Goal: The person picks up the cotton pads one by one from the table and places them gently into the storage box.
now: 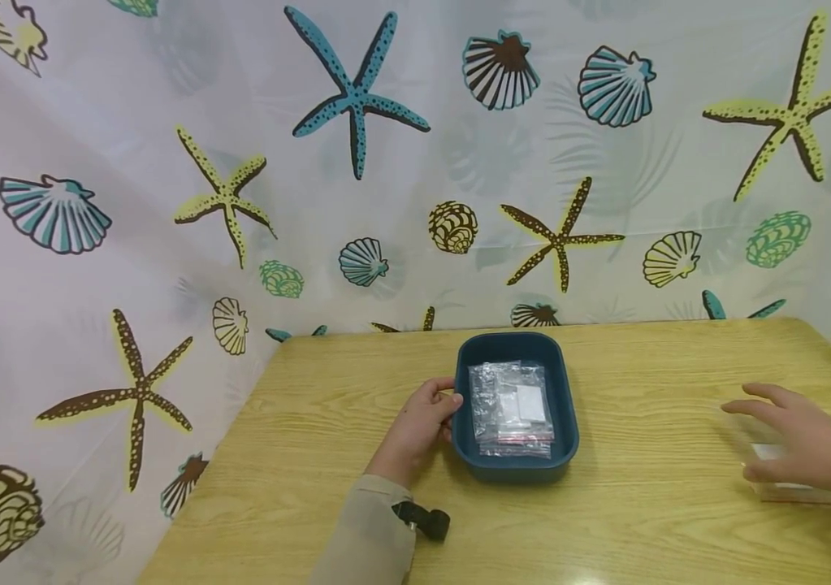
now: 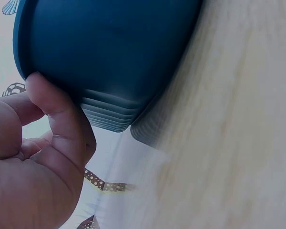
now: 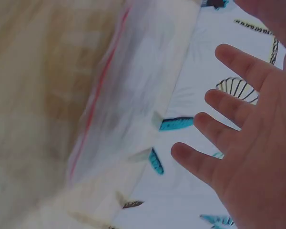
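Observation:
A dark blue plastic bin (image 1: pixel 572 422) stands on the table with clear zip bags (image 1: pixel 513 406) lying flat inside it, a small white piece showing on top. My left hand (image 1: pixel 418 422) holds the bin's left side near the rim. In the left wrist view, bent fingers (image 2: pixel 62 124) meet the bin's rim and outer wall (image 2: pixel 109 52). Over at the right, my right hand (image 1: pixel 810 447) hovers with fingers spread, holding nothing. Below it another clear zip bag (image 1: pixel 806 494) with a red seal strip lies on the table, partly hidden by the hand; the right wrist view shows this bag (image 3: pixel 128 90) blurred.
The wood-grain table (image 1: pixel 335 382) reaches back to a white curtain (image 1: pixel 400 219) printed with starfish and shells, which also hangs along the left side. A black wrist strap mount (image 1: pixel 426 520) sits on the left sleeve.

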Demonstrator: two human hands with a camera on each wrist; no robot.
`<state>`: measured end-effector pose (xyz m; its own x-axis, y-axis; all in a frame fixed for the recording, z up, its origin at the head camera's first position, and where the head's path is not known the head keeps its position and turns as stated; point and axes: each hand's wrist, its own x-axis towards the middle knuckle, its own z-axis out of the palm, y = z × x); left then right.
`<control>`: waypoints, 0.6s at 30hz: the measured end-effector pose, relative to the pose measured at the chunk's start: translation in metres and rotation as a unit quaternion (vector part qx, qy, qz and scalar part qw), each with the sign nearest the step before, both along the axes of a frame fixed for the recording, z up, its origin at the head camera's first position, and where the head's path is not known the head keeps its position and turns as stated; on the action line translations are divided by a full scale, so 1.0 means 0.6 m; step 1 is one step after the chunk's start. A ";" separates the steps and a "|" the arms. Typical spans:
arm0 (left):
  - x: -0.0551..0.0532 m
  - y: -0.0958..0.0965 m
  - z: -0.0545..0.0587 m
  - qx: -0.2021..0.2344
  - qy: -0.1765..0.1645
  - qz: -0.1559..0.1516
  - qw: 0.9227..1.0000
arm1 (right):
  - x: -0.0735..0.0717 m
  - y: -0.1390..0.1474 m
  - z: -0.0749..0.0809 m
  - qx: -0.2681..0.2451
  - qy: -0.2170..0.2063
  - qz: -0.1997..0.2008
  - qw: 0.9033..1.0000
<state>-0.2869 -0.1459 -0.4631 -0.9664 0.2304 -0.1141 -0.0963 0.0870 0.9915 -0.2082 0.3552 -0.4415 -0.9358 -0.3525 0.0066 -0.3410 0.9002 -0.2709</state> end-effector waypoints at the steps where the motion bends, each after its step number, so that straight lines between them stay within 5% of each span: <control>1: 0.000 0.000 0.000 -0.001 0.000 0.001 1.000 | 0.001 0.010 -0.006 0.007 -0.003 -0.002 1.000; 8: -0.001 0.001 -0.001 -0.001 0.007 0.002 1.000 | 0.008 0.061 -0.042 0.037 -0.011 -0.002 0.999; 18: -0.003 0.001 -0.004 -0.004 0.002 0.004 1.000 | 0.015 0.068 -0.050 0.023 -0.021 -0.012 0.999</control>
<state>-0.2885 -0.1452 -0.4656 -0.9686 0.2225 -0.1112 -0.0920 0.0948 0.9912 -0.1990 0.3957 -0.4712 -0.9430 -0.3292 -0.0482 -0.3087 0.9197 -0.2426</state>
